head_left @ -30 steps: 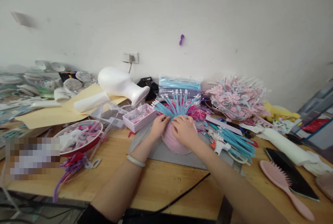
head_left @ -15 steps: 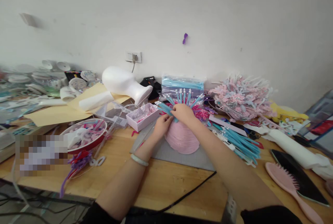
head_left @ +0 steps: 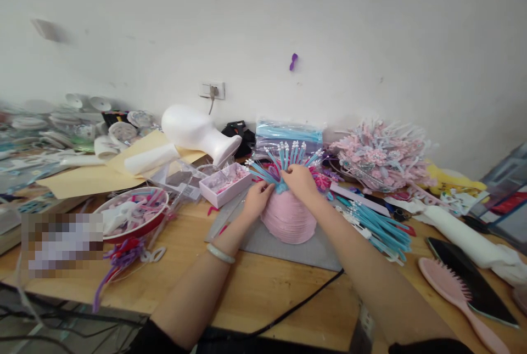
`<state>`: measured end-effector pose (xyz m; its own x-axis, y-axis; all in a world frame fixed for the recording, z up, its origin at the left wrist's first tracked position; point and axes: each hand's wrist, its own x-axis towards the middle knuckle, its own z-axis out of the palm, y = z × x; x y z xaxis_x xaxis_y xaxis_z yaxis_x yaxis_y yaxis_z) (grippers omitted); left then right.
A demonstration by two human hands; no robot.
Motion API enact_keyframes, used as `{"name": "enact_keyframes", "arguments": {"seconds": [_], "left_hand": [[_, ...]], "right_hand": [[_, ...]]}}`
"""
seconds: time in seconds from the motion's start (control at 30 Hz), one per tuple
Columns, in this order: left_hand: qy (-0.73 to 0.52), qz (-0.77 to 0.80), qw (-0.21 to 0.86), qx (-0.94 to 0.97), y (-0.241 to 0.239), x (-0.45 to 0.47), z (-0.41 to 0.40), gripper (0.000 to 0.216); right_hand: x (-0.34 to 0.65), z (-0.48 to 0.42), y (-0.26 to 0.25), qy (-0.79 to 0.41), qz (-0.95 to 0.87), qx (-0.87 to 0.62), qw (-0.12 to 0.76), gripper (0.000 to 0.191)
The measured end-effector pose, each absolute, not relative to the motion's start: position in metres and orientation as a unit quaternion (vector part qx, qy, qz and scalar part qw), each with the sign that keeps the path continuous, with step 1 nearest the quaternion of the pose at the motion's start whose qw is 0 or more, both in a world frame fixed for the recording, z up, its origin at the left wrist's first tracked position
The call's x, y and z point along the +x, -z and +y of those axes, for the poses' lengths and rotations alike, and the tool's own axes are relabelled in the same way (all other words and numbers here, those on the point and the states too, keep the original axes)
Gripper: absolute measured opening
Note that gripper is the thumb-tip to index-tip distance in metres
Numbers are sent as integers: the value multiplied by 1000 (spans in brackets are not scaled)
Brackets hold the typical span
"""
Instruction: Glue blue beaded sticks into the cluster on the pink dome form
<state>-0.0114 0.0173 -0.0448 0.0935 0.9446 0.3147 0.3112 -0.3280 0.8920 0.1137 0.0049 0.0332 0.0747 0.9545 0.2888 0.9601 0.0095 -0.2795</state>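
A pink ribbed dome-shaped piece (head_left: 288,219) stands on a grey mat (head_left: 284,247) at the middle of the wooden table. A fan of blue pearl-tipped sticks (head_left: 284,159) rises from its top. My left hand (head_left: 257,198) rests curled against the left side of the dome, fingertips at the base of the sticks. My right hand (head_left: 300,181) is closed over the top of the dome, gripping the base of the blue sticks. A pale bangle (head_left: 220,253) circles my left wrist.
A loose pile of blue sticks (head_left: 381,228) lies right of the mat. A pink hairbrush (head_left: 453,293) and black comb (head_left: 469,280) sit at the right. A small pink box (head_left: 225,183), red-rimmed bowl (head_left: 132,217) and white foam head (head_left: 195,131) lie left. A black cable (head_left: 288,310) crosses the front edge.
My right hand rose from the dome's front to its top and now grips the stick bases. My left hand slid slightly up the left side. The camera view shifted a little.
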Motion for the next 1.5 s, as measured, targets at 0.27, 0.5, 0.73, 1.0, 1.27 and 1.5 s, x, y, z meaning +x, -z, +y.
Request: {"name": "enact_keyframes", "arguments": {"seconds": [0.27, 0.5, 0.73, 1.0, 1.27, 1.5], "left_hand": [[-481, 469, 337, 660, 45, -11, 17, 28], [-482, 467, 333, 662, 45, -10, 17, 25], [-480, 456, 317, 679, 45, -11, 17, 18], [-476, 447, 318, 687, 45, -12, 19, 19], [-469, 475, 285, 688, 47, -11, 20, 17], [-474, 449, 300, 696, 46, -11, 18, 18]], "right_hand": [[112, 3, -33, 42, -660, -732, 163, 29], [107, 2, -36, 14, -709, -688, 155, 27], [97, 4, -36, -12, -765, -634, 114, 29], [92, 7, -39, -25, -761, -641, 102, 26], [92, 9, -38, -41, -767, -632, 99, 21], [94, 6, -36, -18, -744, -651, 149, 22]]}}
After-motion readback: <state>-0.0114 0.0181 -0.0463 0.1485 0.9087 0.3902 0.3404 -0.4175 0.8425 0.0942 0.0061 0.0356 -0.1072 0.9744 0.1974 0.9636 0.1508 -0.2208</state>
